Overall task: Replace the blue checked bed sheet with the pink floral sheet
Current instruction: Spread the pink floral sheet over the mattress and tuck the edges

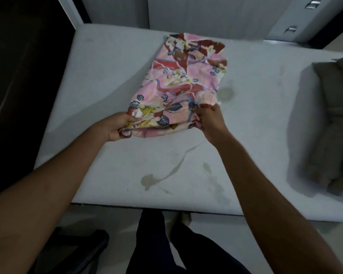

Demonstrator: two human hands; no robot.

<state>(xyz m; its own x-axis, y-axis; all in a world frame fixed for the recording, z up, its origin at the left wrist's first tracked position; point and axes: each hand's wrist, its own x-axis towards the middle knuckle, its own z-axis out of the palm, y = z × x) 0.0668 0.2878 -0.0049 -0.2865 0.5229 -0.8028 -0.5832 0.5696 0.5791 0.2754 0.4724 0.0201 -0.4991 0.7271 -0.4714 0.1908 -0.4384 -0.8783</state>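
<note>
The folded pink floral sheet [183, 80] lies on the bare white mattress [107, 76], stretching away from me toward the far edge. My left hand [117, 125] grips its near left corner, fingers curled round the fabric. My right hand [209, 118] pinches the near right corner, lifting a fold slightly. No blue checked sheet is in view.
A grey-brown folded blanket or pillow [333, 119] rests on the mattress at the right. Dark furniture [22, 76] stands along the left side. White cabinet doors [206, 14] with metal handles are behind the bed. My legs and the floor are below the mattress's near edge.
</note>
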